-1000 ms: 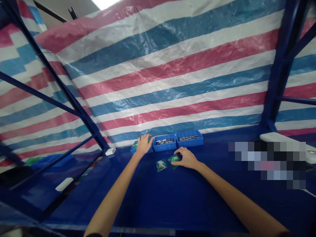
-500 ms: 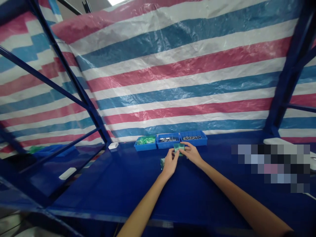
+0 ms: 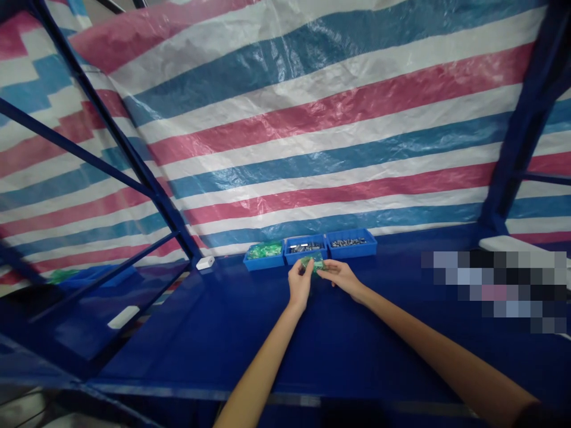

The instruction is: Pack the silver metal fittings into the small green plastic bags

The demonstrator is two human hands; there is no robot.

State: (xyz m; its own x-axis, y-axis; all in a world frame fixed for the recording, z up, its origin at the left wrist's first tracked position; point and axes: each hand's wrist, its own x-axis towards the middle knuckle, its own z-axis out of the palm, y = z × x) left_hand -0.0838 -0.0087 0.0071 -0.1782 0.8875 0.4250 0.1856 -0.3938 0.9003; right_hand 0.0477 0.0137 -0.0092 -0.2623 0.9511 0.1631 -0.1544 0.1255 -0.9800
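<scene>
A small green plastic packet [image 3: 317, 261] is held up between both hands, over the blue table. My left hand [image 3: 301, 284] pinches its left side between thumb and fingers. On its right side, the fingers of my right hand [image 3: 342, 278] close on the edge. Just behind the hands stand three blue bins in a row: one with green packets [image 3: 264, 250], a middle one with small metal parts [image 3: 305, 246], and a right one with more small metal pieces [image 3: 348, 242].
A white box-shaped object [image 3: 205, 263] sits at the table's back left. Blue metal posts [image 3: 156, 190] rise at both sides, with a striped sheet [image 3: 321, 137] behind. A pixelated area covers things on the right, beside a white object [image 3: 504, 244].
Both hands stay on the packet, which now sits slightly further left and higher. The dark green piece seen beside my left hand earlier no longer shows. The view has shifted a little.
</scene>
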